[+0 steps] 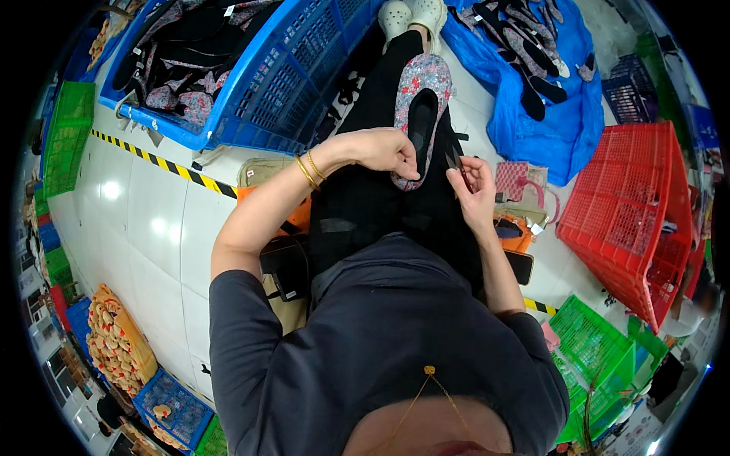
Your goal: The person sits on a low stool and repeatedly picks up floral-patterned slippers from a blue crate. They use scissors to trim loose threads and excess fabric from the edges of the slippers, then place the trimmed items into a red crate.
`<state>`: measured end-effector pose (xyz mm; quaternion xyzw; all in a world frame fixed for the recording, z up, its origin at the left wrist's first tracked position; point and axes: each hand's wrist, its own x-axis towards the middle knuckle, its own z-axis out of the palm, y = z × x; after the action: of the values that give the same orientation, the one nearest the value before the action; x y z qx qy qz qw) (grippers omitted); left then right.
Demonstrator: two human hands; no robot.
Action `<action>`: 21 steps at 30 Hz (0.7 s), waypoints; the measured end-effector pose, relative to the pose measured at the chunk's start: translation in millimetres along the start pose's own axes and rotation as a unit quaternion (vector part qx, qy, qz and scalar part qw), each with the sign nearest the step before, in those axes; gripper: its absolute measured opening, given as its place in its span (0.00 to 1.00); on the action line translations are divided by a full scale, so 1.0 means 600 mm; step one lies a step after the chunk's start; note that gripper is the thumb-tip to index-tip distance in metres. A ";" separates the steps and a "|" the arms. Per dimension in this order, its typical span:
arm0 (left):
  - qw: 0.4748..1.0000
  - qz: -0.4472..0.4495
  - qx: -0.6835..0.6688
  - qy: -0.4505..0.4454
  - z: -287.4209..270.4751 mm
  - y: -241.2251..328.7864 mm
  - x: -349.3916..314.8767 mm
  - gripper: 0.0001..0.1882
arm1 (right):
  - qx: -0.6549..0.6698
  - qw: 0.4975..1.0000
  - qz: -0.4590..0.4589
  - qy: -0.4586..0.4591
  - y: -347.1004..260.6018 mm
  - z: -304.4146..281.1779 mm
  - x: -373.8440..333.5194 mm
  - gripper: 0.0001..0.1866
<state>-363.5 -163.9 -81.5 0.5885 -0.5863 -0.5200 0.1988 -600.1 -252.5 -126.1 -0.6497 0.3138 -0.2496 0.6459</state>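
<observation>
a flowered shoe lies over the legs, at the view's one o'clock. the left hand pinches its heel at six o'clock; the right hand, toward five, grips dark snips.

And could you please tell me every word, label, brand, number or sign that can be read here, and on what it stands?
None can be read.
White tag among the shoes in the blue crate: too small.
Small pale label near the left forearm: too small.
Floral shoe over the lap: no lettering visible.
Yellow-and-black floor tape: only stripes visible.
</observation>
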 end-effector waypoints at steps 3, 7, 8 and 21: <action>0.999 -0.017 -0.020 0.043 0.003 0.008 -0.008 0.12 | -0.012 1.000 0.007 -0.008 -0.006 -0.003 0.006 0.16; 0.977 0.086 0.024 0.192 0.024 0.010 -0.032 0.09 | -0.069 0.996 -0.006 -0.047 -0.032 -0.011 0.022 0.16; 0.969 0.112 0.025 0.220 0.030 0.007 -0.035 0.09 | -0.102 0.992 -0.012 -0.074 -0.046 -0.015 0.027 0.15; 0.933 0.121 0.076 0.330 0.059 0.012 -0.048 0.07 | -0.506 0.748 -0.155 -0.400 -0.194 0.016 0.101 0.13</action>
<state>-390.4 -126.3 -78.1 0.6646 -0.5925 -0.2222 0.3974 -542.3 -293.7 -15.6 -0.9613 0.0016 0.1317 0.2418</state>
